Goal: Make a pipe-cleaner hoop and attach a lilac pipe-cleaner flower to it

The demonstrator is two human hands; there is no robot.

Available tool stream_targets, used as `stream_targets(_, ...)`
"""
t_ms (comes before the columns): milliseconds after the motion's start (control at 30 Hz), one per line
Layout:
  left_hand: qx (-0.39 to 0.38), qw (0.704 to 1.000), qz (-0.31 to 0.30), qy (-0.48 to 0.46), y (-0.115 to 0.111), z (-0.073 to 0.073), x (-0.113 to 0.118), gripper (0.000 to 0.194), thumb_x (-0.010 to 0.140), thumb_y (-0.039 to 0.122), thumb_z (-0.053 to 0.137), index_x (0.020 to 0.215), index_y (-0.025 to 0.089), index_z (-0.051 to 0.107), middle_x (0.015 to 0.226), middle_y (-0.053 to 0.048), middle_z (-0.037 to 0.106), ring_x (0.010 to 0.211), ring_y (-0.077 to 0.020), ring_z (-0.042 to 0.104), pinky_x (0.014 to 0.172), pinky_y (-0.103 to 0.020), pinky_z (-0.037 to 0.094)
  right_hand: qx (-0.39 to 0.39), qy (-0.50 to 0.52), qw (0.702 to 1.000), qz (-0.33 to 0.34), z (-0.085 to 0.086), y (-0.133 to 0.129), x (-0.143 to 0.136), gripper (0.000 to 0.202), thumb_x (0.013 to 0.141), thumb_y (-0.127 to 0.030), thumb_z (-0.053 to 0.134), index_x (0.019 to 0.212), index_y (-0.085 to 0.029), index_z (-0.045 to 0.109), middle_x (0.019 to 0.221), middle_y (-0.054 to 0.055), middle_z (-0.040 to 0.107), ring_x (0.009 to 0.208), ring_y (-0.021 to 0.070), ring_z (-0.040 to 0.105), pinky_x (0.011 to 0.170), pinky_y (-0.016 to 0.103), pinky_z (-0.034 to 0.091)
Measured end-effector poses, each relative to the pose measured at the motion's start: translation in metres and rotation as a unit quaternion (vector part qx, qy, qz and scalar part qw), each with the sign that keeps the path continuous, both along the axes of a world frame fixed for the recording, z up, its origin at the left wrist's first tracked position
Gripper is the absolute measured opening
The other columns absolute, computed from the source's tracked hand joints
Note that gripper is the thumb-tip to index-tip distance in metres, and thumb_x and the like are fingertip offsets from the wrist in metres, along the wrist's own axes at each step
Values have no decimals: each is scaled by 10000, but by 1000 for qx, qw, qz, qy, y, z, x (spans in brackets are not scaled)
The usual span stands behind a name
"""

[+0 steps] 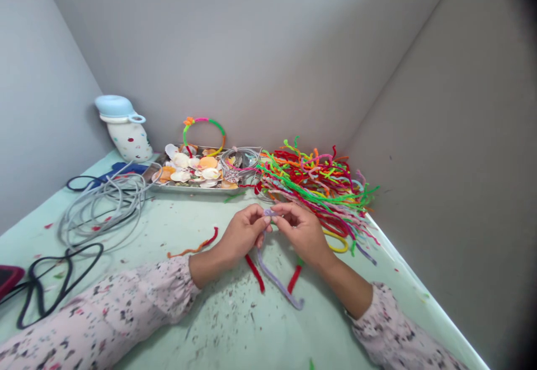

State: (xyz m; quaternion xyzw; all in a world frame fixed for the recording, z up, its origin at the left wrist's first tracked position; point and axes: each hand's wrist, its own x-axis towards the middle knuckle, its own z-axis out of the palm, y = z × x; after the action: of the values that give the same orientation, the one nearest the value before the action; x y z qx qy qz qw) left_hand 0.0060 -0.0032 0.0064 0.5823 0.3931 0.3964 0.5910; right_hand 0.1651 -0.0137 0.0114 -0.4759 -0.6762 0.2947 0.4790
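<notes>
Over the middle of the table, my left hand [247, 227] and my right hand [300, 230] meet, fingertips pinched on a lavender pipe cleaner [274, 275]. Its upper end is bent between the fingertips, while the long tail hangs toward me and ends in a small hook. Red fuzzy lengths [255, 274] show below the hands, one on each side of the tail, with a bit of green near my right hand. Whether these join the lavender piece is hidden by my fingers. An orange and red pipe cleaner [197, 247] lies by my left wrist.
A heap of colourful pipe cleaners [314, 179] lies at the back right. Behind my hands stands a metal tray [193, 190] of seashells, with a multicoloured ring [224, 132] propped on it. Grey cable [100, 213], black cord [67, 280] and a white bottle [128, 137] occupy the left.
</notes>
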Motion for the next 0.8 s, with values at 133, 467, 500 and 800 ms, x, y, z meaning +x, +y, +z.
stream_targets(133,-5,1000,1,-2,1,3,-1,212,830,363,553,751,172,504,494,64,473,382,-54,372,397,-177,248,55,-77,995,43,4,3,10,254,832,-179,579,1075,-229,638,902,22,651,690,118,601,620,243,504)
stream_targets(467,-5,1000,-17,24,5,2,-3,255,829,400,555,728,167,531,442,65,448,383,-63,359,410,-184,246,264,-286,919,60,2,8,26,232,895,-184,517,1090,-236,631,1054,72,644,972,174,616,843,313,513)
stream_targets(500,-5,999,-18,30,5,3,-3,261,830,404,553,725,166,534,439,64,448,383,-64,358,410,-185,242,270,-302,912,59,3,9,27,226,899,-192,512,1085,-232,635,1055,75,647,964,175,621,837,311,513)
stream_targets(800,4,998,-48,50,7,2,-5,229,820,375,557,764,154,573,468,43,497,405,-77,383,419,-192,267,295,-374,877,62,6,9,33,226,906,-188,488,1062,-227,647,1053,84,656,976,184,622,839,305,507)
